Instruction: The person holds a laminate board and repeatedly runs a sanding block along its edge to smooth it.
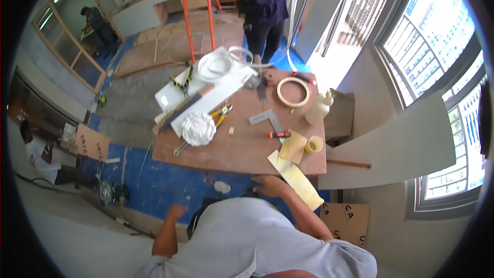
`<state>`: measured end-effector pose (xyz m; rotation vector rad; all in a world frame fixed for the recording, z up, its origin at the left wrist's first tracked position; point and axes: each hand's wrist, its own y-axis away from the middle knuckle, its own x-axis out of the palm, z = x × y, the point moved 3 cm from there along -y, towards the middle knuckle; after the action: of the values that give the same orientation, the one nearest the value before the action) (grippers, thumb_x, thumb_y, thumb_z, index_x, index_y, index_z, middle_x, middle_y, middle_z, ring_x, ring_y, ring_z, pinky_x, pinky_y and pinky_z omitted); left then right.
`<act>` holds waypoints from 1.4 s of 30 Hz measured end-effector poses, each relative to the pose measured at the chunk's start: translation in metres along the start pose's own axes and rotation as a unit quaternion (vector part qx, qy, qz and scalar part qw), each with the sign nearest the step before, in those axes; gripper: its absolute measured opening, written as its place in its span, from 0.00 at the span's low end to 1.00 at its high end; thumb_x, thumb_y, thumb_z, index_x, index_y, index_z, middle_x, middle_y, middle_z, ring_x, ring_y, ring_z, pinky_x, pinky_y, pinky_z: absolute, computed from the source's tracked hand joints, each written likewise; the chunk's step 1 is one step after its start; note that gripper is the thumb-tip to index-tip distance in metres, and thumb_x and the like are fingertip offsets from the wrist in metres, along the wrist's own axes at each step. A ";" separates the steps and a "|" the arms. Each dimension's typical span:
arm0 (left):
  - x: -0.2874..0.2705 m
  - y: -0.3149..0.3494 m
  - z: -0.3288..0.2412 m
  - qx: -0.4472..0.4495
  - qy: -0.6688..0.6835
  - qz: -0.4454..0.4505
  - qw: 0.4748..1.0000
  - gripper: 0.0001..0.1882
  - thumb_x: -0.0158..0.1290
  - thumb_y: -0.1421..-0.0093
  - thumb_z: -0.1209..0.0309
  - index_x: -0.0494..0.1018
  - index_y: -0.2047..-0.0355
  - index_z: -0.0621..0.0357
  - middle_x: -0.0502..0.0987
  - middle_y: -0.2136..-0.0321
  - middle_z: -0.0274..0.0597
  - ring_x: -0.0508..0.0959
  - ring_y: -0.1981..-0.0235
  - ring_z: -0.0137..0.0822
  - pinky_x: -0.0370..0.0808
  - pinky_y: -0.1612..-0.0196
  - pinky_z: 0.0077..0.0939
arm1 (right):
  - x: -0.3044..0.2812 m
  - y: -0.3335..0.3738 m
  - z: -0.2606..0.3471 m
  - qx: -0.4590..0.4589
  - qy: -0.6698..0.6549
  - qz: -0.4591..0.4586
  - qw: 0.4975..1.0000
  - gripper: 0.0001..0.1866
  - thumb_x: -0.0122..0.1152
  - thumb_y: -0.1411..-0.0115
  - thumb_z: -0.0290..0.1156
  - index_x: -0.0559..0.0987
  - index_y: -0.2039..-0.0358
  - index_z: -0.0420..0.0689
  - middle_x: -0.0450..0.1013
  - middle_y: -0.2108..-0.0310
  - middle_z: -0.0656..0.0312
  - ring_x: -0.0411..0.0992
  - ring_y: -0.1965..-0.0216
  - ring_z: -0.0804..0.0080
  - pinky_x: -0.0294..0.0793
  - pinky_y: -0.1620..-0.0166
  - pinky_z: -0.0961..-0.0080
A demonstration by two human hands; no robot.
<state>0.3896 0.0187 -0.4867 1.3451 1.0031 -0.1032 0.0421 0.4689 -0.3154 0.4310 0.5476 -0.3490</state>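
My right hand point(271, 187) hangs just off the near edge of a brown work table point(206, 159), fingers stretched out and apart, nothing in them. Beside it a pale yellow strip point(296, 180) juts over the edge. My left hand point(177, 213) hangs low at my left side, away from the table; its fingers are blurred. On the tabletop lie a tan sheet point(294, 146), a yellow tape roll point(314, 144), a red-and-black handled tool point(280, 134), a metal square point(268, 119), yellow-handled pliers point(222, 116) and a crumpled white bundle point(199, 128).
Farther back are a masking tape roll point(280, 98), a whitish bottle point(316, 111) and white coiled strip point(213, 77). A co-worker point(262, 0) stands beyond the table near an orange ladder point(186, 18). Another person point(43, 159) is at left by a bucket point(113, 193). A large panel point(396, 149) leans at right.
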 end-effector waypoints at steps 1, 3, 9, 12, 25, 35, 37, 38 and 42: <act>0.017 0.011 0.012 0.056 0.001 0.056 0.997 0.34 0.47 0.32 0.40 0.78 0.45 0.58 0.81 0.49 0.60 0.83 0.57 0.62 0.78 0.53 0.57 | 0.004 -0.001 -0.011 -0.034 0.032 -0.002 0.999 0.33 0.61 0.33 0.47 0.73 0.35 0.38 0.70 0.36 0.43 0.69 0.36 0.44 0.67 0.33 0.59; 0.059 0.038 0.000 0.009 0.030 -0.088 0.996 0.31 0.55 0.35 0.46 0.75 0.41 0.55 0.76 0.42 0.59 0.83 0.56 0.60 0.78 0.51 0.61 | -0.010 -0.004 0.002 -0.034 0.106 0.007 0.994 0.33 0.60 0.32 0.48 0.73 0.34 0.40 0.70 0.36 0.43 0.69 0.36 0.44 0.66 0.32 0.58; 0.063 0.046 -0.016 0.077 -0.168 0.059 0.981 0.14 0.63 0.41 0.59 0.83 0.63 0.56 0.83 0.70 0.51 0.83 0.66 0.53 0.80 0.60 0.48 | -0.018 -0.047 -0.009 -0.014 0.057 0.037 0.998 0.34 0.61 0.36 0.49 0.73 0.34 0.46 0.72 0.37 0.46 0.70 0.36 0.48 0.66 0.33 0.57; 0.041 0.027 -0.021 0.110 -0.196 -0.136 0.965 0.13 0.62 0.41 0.62 0.82 0.62 0.60 0.82 0.69 0.55 0.83 0.64 0.55 0.79 0.59 0.46 | -0.033 -0.061 0.008 -0.033 0.102 0.026 0.994 0.33 0.63 0.36 0.49 0.74 0.34 0.47 0.74 0.39 0.46 0.72 0.38 0.48 0.68 0.34 0.56; -0.011 0.036 -0.065 -0.115 0.412 -0.084 0.900 0.06 0.57 0.39 0.75 0.82 0.63 0.58 0.82 0.73 0.43 0.83 0.79 0.39 0.79 0.79 0.35 | -0.026 -0.044 0.012 -0.039 0.060 0.034 0.997 0.29 0.61 0.33 0.46 0.75 0.36 0.45 0.76 0.45 0.41 0.75 0.45 0.41 0.73 0.41 0.53; 0.008 -0.002 -0.042 0.021 0.319 -0.087 0.944 0.07 0.55 0.39 0.71 0.83 0.64 0.55 0.82 0.74 0.38 0.83 0.77 0.38 0.80 0.78 0.34 | -0.028 -0.038 -0.009 -0.055 0.020 -0.068 0.996 0.13 0.73 0.43 0.35 0.84 0.60 0.42 0.81 0.60 0.52 0.81 0.57 0.57 0.78 0.54 0.63; -0.006 0.003 -0.057 -0.083 0.438 -0.076 0.892 0.07 0.55 0.38 0.70 0.82 0.65 0.55 0.81 0.75 0.38 0.83 0.78 0.37 0.79 0.78 0.34 | -0.032 -0.046 -0.014 -0.058 -0.007 -0.076 0.995 0.09 0.73 0.43 0.34 0.85 0.65 0.43 0.82 0.63 0.55 0.80 0.60 0.59 0.77 0.56 0.63; -0.011 0.009 -0.060 -0.076 0.445 -0.079 0.889 0.07 0.54 0.38 0.70 0.82 0.66 0.55 0.81 0.75 0.38 0.83 0.78 0.37 0.79 0.79 0.34 | -0.033 -0.051 -0.017 -0.070 -0.043 -0.069 0.994 0.08 0.71 0.42 0.34 0.86 0.67 0.43 0.82 0.64 0.56 0.80 0.61 0.58 0.77 0.57 0.62; -0.004 0.028 -0.050 -0.073 0.518 -0.088 0.847 0.06 0.56 0.39 0.70 0.81 0.65 0.55 0.80 0.76 0.38 0.81 0.80 0.35 0.79 0.79 0.34 | -0.036 -0.070 0.008 -0.129 -0.054 -0.053 0.989 0.11 0.64 0.37 0.37 0.86 0.65 0.44 0.82 0.63 0.56 0.80 0.60 0.56 0.77 0.55 0.63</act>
<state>0.3768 0.0661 -0.4577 1.1282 1.9924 0.6248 -0.0127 0.4123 -0.3097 0.1330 0.5035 -0.3942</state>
